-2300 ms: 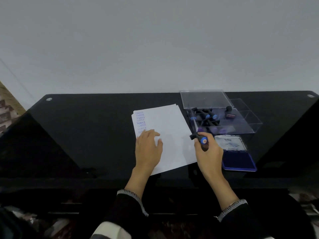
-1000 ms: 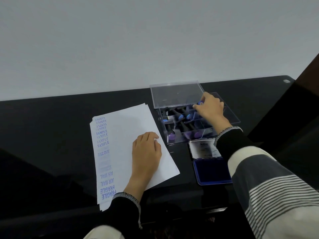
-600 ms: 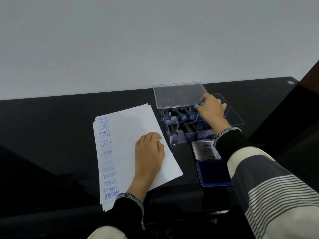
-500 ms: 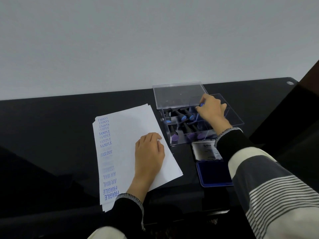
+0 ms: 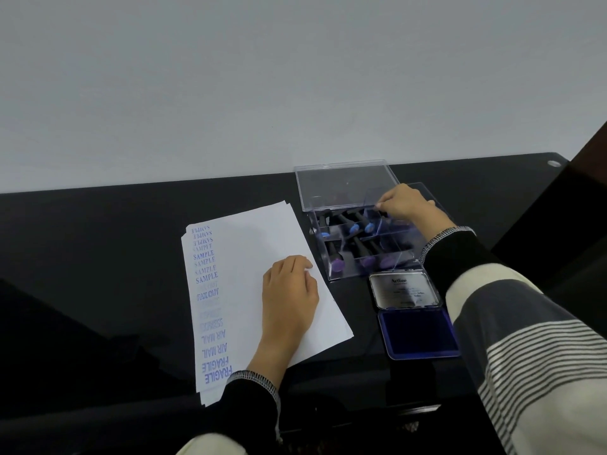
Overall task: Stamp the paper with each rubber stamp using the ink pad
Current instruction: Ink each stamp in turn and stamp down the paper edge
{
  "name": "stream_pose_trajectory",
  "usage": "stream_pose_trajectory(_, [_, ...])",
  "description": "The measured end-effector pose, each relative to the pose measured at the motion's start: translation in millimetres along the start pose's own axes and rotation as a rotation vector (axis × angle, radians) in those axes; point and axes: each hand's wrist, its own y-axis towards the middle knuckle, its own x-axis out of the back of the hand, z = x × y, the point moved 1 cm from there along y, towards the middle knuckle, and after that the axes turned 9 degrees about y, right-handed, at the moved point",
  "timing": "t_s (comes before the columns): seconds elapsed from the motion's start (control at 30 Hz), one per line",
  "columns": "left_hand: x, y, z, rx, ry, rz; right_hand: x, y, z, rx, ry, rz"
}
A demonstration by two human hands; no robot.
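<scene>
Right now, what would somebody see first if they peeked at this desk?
Probably the white paper in the middle, with blue stamped words like SAMPLE, AIR MAIL and FRAGILE down its left edge, and the left hand lying flat on it. To its right, the right hand reaches into a clear plastic stamp box, and the open blue ink pad lies just in front of that.

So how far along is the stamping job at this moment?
Partly done: the paper already carries a column of prints along its left edge, including SAMPLE, FAX OUT, AIR MAIL and FRAGILE. In hand: the right hand reaches into the clear stamp box while the left hand rests on the sheet. Left: inking at the open ink pad and stamping.
</scene>
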Motion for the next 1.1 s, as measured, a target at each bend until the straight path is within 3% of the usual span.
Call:
stream_pose_trajectory(0.2, [0,1,0,0.002,0.004,0.007,5,12,2,0.019,0.034,0.132])
stream_pose_trajectory(0.6, [-4,0,1,-0.016,0.038,-0.014,0,10,-7,0.029,-0.003,0.02])
stream_pose_trajectory(0.7, [-3,1,1,-0.021,0.053,-0.003,8,10,-10,0.061,0.036,-0.202])
stream_pose_trajectory(0.8, [-2,1,1,-0.017,0.058,-0.005,14,12,-16,-0.022,-0.148,-0.429])
stream_pose_trajectory(0.97, [-3,1,0,-0.009,0.058,-0.007,3,13,-12,-0.114,-0.284,-0.305])
stream_pose_trajectory(1.1, [-2,1,-1,-0.04,0.073,-0.029,2,4,-9,-0.112,-0.237,-0.395])
